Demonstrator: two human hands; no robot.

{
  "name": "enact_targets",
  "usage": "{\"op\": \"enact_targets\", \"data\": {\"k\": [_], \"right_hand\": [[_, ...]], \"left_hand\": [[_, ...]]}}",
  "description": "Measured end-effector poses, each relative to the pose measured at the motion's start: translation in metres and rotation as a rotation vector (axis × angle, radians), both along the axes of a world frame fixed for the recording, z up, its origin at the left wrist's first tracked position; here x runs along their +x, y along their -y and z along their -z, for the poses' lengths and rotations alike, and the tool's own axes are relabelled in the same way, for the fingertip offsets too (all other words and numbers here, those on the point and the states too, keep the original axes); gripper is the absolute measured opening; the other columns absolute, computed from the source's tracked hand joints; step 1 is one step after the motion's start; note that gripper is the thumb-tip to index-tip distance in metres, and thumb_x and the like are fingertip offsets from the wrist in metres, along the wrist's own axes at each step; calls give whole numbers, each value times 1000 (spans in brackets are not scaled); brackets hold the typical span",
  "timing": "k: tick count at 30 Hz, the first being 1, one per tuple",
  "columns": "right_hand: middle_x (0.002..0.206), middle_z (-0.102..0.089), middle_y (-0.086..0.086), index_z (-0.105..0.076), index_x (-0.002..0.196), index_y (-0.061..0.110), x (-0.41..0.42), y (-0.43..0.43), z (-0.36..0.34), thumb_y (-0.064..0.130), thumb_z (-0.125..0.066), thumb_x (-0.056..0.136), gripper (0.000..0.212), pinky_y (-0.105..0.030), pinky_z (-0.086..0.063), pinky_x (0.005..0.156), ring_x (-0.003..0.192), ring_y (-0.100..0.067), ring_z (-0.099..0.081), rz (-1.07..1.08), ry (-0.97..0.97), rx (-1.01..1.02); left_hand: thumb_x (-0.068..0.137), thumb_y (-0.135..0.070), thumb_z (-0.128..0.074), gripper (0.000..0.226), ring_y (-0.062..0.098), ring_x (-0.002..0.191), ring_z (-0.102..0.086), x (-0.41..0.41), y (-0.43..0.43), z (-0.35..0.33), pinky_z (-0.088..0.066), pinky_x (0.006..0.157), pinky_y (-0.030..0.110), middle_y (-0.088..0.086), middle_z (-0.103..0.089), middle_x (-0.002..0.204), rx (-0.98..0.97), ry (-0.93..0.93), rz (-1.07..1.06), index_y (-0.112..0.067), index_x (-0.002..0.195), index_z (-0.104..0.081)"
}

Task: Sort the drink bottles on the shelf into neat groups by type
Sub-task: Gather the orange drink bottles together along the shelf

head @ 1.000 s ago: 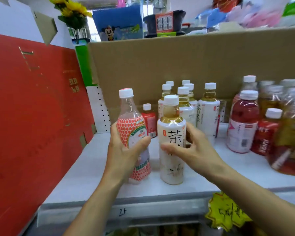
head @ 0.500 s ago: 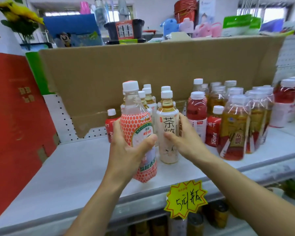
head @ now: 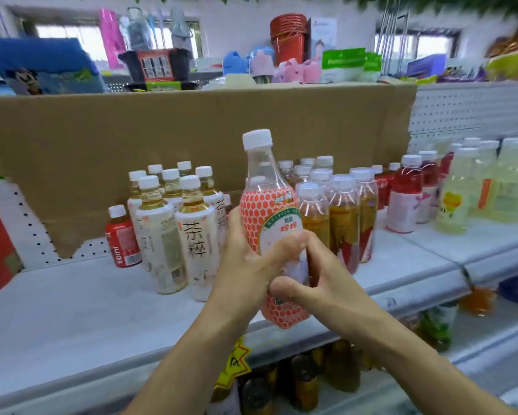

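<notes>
Both hands hold a clear bottle with an orange dotted label [head: 271,217] and white cap, lifted above the shelf's front edge. My left hand [head: 245,265] wraps its left side; my right hand [head: 317,283] grips its lower right. To the left stands a cluster of white-labelled tea bottles [head: 173,232], with a small red juice bottle [head: 122,238] beside them. Behind the held bottle stand amber drink bottles [head: 344,217], then red drink bottles [head: 404,199] and pale yellow drink bottles [head: 458,196] further right.
The white shelf [head: 72,307] has bare surface at the front left. A brown cardboard sheet [head: 161,130] backs the bottles. A yellow star price tag [head: 233,363] hangs from the shelf edge, with dark bottles [head: 305,381] on the shelf below. Assorted goods sit on top.
My right hand has left the white tea bottle and joined the left on the orange-labelled bottle, which is now lifted and further right. The view has swung right.
</notes>
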State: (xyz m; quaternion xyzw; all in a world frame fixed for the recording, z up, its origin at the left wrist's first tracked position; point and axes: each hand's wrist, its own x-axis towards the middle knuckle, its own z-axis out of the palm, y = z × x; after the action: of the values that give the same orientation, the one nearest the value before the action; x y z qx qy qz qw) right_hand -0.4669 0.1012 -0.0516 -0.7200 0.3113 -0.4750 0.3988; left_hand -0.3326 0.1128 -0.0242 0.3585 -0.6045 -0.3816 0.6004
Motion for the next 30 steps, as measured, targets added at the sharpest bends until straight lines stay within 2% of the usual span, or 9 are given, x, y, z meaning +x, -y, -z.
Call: {"op": "enact_targets", "data": {"k": [3, 7, 10, 12, 15, 18, 22, 26, 30], "right_hand": [[110, -65, 20, -48, 119, 31, -36, 3, -5, 34, -75, 76, 51, -16, -54, 81, 104, 2, -63, 58, 7, -9], [109, -68, 9, -51, 119, 28, -76, 12, -11, 47, -67, 71, 54, -27, -59, 80, 99, -5, -68, 133, 83, 5], [103, -69, 13, -54, 116, 26, -99, 22, -16, 49, -75, 76, 50, -19, -58, 69, 94, -3, -68, 176, 152, 11], [101, -70, 17, -55, 114, 26, -109, 30, -17, 49, -73, 73, 50, -14, -55, 64, 91, -2, -69, 198, 158, 3], [100, -71, 18, -57, 111, 31, -118, 37, -16, 53, -74, 66, 53, -15, -55, 62, 90, -2, -69, 227, 186, -6], [103, -72, 14, -58, 111, 34, -122, 44, -13, 62, -71, 58, 62, -24, -59, 67, 92, -7, -70, 238, 199, 0], [103, -72, 13, -59, 111, 35, -123, 54, -12, 63, -70, 56, 62, -28, -60, 68, 93, -8, -70, 255, 201, 5], [102, -72, 15, -59, 110, 34, -123, 59, -14, 63, -68, 57, 61, -19, -57, 63, 92, -5, -70, 274, 199, -2], [100, -71, 15, -59, 107, 32, -125, 62, -15, 63, -68, 57, 60, -18, -56, 63, 90, -5, -70, 301, 199, -17]], "left_hand": [[69, -39, -76, 62, 14, 97, -72, -33, 7, -8, -59, 87, 38, -2, -73, 105, 60, 41, 46, -27, 124, -50], [88, -57, -51, 50, 7, 97, -70, -58, 25, -31, -56, 84, 26, -4, -73, 109, 76, 205, 113, -23, 124, -56], [99, -53, -43, 39, 1, 85, -62, -58, 60, -51, -47, 77, 19, -11, -67, 97, -62, 277, -182, -22, 111, -64], [101, -37, -50, 25, -1, 92, -60, -48, 89, -66, -46, 79, 14, -14, -64, 101, -149, 292, -400, -21, 117, -63], [100, -29, -53, 39, 6, 102, -58, -27, 138, -87, -46, 93, 26, -4, -62, 118, -120, 429, -546, -15, 136, -52], [97, -36, -56, 61, 24, 121, -53, -12, 182, -99, -43, 103, 39, 9, -53, 141, 134, 689, -576, -7, 147, -38], [91, -43, -66, 50, 24, 95, -61, 0, 217, -100, -51, 84, 36, 11, -64, 117, 394, 859, -420, -4, 122, -59], [90, -37, -71, 27, 24, 94, -66, 5, 227, -96, -53, 90, 37, 5, -70, 103, 355, 791, -300, -13, 104, -70], [90, -35, -72, 29, 23, 96, -68, 6, 228, -92, -52, 97, 42, 4, -73, 99, 262, 759, -304, -12, 108, -73]]}}
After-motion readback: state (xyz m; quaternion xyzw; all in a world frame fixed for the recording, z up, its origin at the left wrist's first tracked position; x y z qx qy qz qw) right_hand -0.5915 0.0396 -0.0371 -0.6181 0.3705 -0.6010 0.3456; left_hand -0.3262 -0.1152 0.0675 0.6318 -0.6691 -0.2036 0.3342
